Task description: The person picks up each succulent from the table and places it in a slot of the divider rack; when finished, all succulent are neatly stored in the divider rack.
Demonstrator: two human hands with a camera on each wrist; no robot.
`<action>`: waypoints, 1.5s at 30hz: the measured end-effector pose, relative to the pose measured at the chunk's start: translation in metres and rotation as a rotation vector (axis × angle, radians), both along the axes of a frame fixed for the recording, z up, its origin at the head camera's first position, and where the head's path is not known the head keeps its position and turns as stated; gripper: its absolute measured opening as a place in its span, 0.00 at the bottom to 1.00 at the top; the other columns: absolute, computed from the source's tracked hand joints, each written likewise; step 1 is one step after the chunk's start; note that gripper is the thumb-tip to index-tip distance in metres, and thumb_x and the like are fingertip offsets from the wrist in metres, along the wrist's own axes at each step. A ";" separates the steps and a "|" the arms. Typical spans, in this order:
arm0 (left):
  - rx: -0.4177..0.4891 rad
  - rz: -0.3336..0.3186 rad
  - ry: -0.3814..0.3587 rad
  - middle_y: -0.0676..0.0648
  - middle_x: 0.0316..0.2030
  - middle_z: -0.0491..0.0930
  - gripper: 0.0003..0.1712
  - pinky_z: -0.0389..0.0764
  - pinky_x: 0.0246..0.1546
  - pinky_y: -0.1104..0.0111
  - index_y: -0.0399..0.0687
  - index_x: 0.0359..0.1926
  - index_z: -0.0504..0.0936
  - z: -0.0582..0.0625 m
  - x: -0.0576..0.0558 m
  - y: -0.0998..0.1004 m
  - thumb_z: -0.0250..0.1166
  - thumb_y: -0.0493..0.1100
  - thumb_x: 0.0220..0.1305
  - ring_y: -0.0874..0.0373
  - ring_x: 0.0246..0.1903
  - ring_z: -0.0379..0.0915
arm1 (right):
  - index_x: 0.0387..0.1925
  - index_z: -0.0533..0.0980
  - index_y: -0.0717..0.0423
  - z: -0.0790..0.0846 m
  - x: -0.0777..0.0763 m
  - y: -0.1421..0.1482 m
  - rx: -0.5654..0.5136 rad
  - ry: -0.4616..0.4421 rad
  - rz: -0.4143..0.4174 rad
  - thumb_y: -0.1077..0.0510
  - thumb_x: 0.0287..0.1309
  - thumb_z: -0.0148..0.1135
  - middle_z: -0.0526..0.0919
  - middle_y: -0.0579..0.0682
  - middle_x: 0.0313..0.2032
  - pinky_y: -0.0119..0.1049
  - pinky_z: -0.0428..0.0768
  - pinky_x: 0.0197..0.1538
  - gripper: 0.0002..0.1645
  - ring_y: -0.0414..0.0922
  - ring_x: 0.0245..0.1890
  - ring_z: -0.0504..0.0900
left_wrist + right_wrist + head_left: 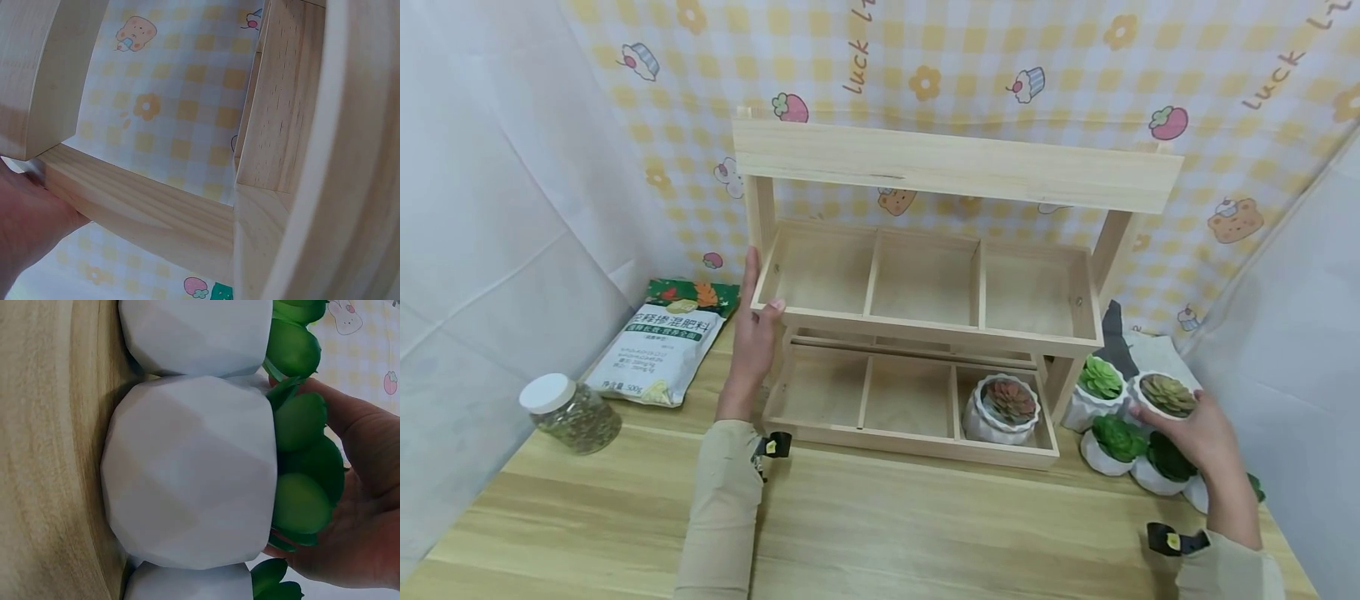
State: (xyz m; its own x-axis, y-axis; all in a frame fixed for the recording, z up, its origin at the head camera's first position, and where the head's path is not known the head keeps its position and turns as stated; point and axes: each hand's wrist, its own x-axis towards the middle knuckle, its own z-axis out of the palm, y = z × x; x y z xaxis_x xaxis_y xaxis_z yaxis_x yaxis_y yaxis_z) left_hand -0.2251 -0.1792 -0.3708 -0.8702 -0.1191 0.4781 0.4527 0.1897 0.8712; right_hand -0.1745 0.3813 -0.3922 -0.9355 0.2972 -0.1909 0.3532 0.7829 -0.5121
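Both our hands hold something: the left hand (754,342) grips the shelf (955,168) at its left end; the right hand (1204,432) pinches the brownish succulent (1167,395) among pots (1107,461) beside it. We should lift straight up, level, nudging no neighbours.

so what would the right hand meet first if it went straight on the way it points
The olive-green potted succulent, directly in its path; the right hand seems to be holding it, though depth beyond it is hard to judge.
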 end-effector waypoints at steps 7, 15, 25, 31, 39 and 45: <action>0.015 -0.019 -0.019 0.58 0.72 0.38 0.42 0.49 0.63 0.48 0.64 0.73 0.39 0.014 0.011 0.005 0.48 0.41 0.62 0.51 0.68 0.41 | 0.63 0.37 0.84 -0.002 -0.001 0.000 0.013 0.014 -0.031 0.34 0.51 0.58 0.49 0.84 0.58 0.66 0.61 0.53 0.67 0.75 0.55 0.56; 0.018 -0.020 0.013 0.62 0.71 0.40 0.41 0.49 0.62 0.47 0.73 0.72 0.41 0.000 0.000 0.000 0.49 0.44 0.62 0.53 0.68 0.43 | 0.64 0.40 0.81 -0.003 -0.001 -0.002 -0.019 0.039 -0.096 0.35 0.50 0.60 0.51 0.82 0.59 0.65 0.62 0.54 0.65 0.73 0.56 0.57; 0.006 -0.029 -0.008 0.54 0.72 0.38 0.42 0.47 0.63 0.48 0.60 0.74 0.39 0.022 0.019 0.009 0.48 0.40 0.62 0.50 0.68 0.41 | 0.61 0.49 0.83 -0.009 0.001 -0.006 -0.037 0.233 -0.140 0.44 0.47 0.67 0.60 0.80 0.54 0.61 0.65 0.50 0.59 0.69 0.50 0.63; 0.005 -0.025 -0.009 0.54 0.72 0.38 0.42 0.47 0.64 0.49 0.59 0.74 0.39 0.024 0.020 0.009 0.47 0.40 0.63 0.50 0.68 0.41 | 0.62 0.52 0.80 -0.007 0.001 -0.007 -0.053 0.372 -0.171 0.49 0.45 0.69 0.62 0.77 0.54 0.59 0.65 0.49 0.55 0.67 0.51 0.65; 0.018 -0.029 -0.013 0.54 0.72 0.38 0.42 0.47 0.64 0.50 0.58 0.74 0.39 0.025 0.020 0.009 0.47 0.40 0.62 0.50 0.68 0.41 | 0.64 0.52 0.73 0.007 0.007 -0.011 -0.111 0.436 -0.247 0.51 0.43 0.70 0.60 0.68 0.59 0.51 0.65 0.55 0.54 0.60 0.54 0.63; 0.009 -0.033 -0.007 0.54 0.72 0.38 0.42 0.48 0.63 0.49 0.58 0.74 0.39 0.025 0.020 0.009 0.48 0.39 0.62 0.50 0.68 0.41 | 0.65 0.49 0.70 0.014 0.010 -0.012 -0.146 0.436 -0.282 0.52 0.42 0.71 0.56 0.65 0.61 0.48 0.61 0.61 0.57 0.59 0.57 0.59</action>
